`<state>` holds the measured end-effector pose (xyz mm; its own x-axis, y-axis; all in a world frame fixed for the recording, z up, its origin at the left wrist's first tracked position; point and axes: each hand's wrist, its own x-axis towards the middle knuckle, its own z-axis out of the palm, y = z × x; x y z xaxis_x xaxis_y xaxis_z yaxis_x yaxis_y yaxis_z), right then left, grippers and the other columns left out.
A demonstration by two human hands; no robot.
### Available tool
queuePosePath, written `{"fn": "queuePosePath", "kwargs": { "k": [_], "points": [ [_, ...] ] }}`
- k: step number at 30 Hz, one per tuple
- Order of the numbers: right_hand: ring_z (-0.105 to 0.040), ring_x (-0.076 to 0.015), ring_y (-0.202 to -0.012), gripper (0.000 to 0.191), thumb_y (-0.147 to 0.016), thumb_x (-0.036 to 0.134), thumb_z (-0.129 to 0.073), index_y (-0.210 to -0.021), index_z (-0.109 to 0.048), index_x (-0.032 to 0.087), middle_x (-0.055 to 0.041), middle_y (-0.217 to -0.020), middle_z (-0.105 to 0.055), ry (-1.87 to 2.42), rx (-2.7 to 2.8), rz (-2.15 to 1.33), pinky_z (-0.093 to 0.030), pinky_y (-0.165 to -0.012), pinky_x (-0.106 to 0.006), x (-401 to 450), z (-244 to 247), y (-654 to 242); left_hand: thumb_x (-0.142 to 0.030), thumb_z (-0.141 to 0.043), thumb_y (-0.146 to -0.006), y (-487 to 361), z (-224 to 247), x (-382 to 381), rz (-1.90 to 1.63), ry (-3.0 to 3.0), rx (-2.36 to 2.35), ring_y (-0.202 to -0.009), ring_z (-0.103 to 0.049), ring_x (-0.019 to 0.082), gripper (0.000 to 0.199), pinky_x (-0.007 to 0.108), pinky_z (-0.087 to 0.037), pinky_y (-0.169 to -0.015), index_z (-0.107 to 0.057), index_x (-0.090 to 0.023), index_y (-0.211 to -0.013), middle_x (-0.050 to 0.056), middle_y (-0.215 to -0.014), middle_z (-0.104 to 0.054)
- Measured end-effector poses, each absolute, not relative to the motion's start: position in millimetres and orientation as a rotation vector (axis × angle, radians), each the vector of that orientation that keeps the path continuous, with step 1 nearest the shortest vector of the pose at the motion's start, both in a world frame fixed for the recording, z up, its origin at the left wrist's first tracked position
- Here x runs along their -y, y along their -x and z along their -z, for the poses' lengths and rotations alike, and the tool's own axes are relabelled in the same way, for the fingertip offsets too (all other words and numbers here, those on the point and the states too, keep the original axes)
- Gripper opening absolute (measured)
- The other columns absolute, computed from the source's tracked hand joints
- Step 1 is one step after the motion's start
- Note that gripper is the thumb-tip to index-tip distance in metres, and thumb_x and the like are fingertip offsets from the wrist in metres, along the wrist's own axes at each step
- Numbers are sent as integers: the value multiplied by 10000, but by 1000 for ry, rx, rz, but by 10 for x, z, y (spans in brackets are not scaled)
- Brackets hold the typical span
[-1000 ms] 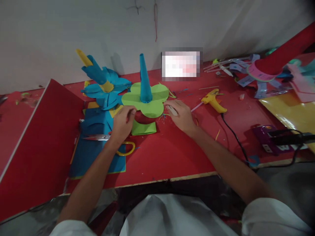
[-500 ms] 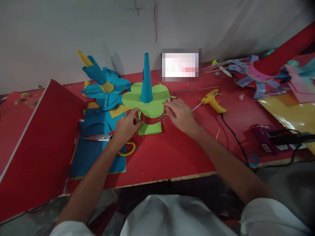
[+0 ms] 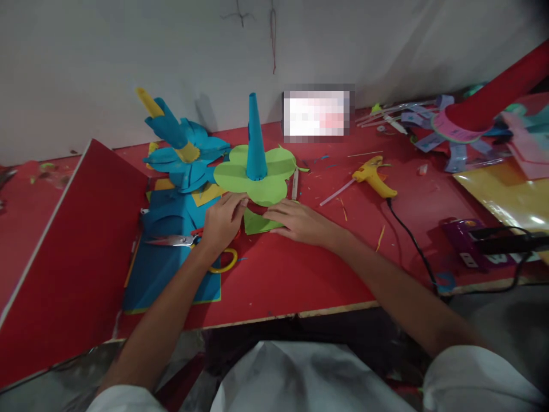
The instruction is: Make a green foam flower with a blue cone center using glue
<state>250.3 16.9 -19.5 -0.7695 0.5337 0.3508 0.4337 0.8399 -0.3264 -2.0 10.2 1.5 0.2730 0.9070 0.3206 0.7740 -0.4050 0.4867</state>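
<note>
A folded piece of light green craft paper (image 3: 256,223) lies on the table between my hands. My right hand (image 3: 300,222) rests over its right part, fingers stretched out toward the left. Just left of the paper is my left hand (image 3: 225,220), its fingertips bent together by the edge of a light green paper flower (image 3: 271,191); whatever is between them is hidden. A blue paper cone (image 3: 256,143) stands upright in the flower's middle. Scissors with yellow and red handles (image 3: 171,241) lie partly under my left wrist.
Blue sheets (image 3: 171,280) lie at left, beside a raised red board (image 3: 72,263). Behind them stands a blue paper flower with a yellow centre (image 3: 189,151). To the right are a yellow glue gun (image 3: 374,177) with its cord, a purple box (image 3: 461,243) and a gold sheet (image 3: 510,191).
My right hand has moved left and down from beside the green flower onto the folded green paper. The green strip at my left fingertips no longer shows.
</note>
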Motion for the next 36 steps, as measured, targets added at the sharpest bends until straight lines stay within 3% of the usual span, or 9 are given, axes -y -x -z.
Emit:
{"fn": "queuePosePath", "kwargs": {
  "k": [3, 7, 11, 14, 17, 20, 25, 32, 36],
  "points": [
    [-635, -271, -1026, 268, -1080, 281, -500, -1154, -735, 174, -125, -1069, -758, 670, 2577, -250, -515, -941, -408, -187, 204, -2490, -435, -365, -1092, 31, -54, -86, -864, -2352, -1437, -1058, -680, 247, 420, 384, -510, -951, -715, -205, -1110, 118, -1090, -744],
    [-618, -253, -885, 365, -1098, 225, -401, -981, -745, 188, -109, -881, -737, 735, 2442, -263, -506, -846, -390, -193, 199, -2475, -534, -399, -1068, 40, -78, -58, -825, -2517, -1129, -1120, -651, 281, 475, 445, -484, -1007, -697, -198, -1223, 140, -1172, -738],
    [-651, -252, -915, 328, -1100, 312, -439, -1008, -738, 214, -100, -913, -755, 869, 2180, -406, -518, -854, -386, -180, 180, -2483, -548, -546, -1015, 3, -36, -40, -826, -2496, -1185, -1048, -690, 272, 416, 427, -507, -970, -695, -206, -1199, 120, -1123, -768],
    [-687, -244, -991, 262, -1072, 412, -521, -1117, -716, 244, -91, -1060, -769, 931, 1991, -610, -529, -871, -369, -148, 133, -2476, -500, -560, -1021, -26, -11, -33, -973, -2272, -1334, -875, -693, 207, 331, 348, -529, -830, -695, -203, -1078, 83, -989, -762],
    [-694, -231, -998, 339, -1004, 500, -628, -1240, -665, 260, -83, -1165, -740, 955, 1792, -818, -534, -827, -341, -129, 94, -2452, -550, -608, -984, -42, -23, -29, -1130, -2009, -1409, -711, -613, 154, 359, 290, -494, -681, -674, -203, -1044, 28, -818, -677],
    [-652, -200, -873, 349, -961, 528, -676, -1165, -683, 245, -47, -985, -704, 959, 1639, -907, -506, -748, -310, -155, 104, -2434, -591, -620, -962, -62, -42, -31, -1183, -1851, -1397, -639, -542, 134, 394, 265, -445, -603, -651, -208, -1048, -10, -721, -576],
    [-482, -129, -642, 309, -930, 491, -719, -1075, -697, 219, 43, -720, -502, 965, 1494, -921, -380, -611, -270, -234, 163, -2441, -547, -733, -893, -111, -19, -45, -1126, -1776, -1258, -807, -629, 166, 408, 277, -499, -713, -627, -199, -1079, 38, -916, -678],
    [-503, -123, -671, 323, -924, 481, -708, -1079, -689, 198, 43, -740, -500, 983, 1511, -927, -385, -641, -265, -248, 162, -2450, -485, -749, -893, -114, 24, -77, -1142, -1786, -1261, -740, -570, 141, 349, 257, -462, -675, -628, -186, -1024, 3, -826, -615],
    [-548, -144, -715, 305, -915, 495, -699, -949, -656, 195, 12, -768, -572, 1004, 1550, -964, -406, -659, -270, -263, 157, -2459, -471, -624, -983, -87, 30, -82, -1177, -1850, -1312, -676, -495, 130, 275, 262, -427, -639, -615, -196, -981, -12, -773, -542]
  ]
}}
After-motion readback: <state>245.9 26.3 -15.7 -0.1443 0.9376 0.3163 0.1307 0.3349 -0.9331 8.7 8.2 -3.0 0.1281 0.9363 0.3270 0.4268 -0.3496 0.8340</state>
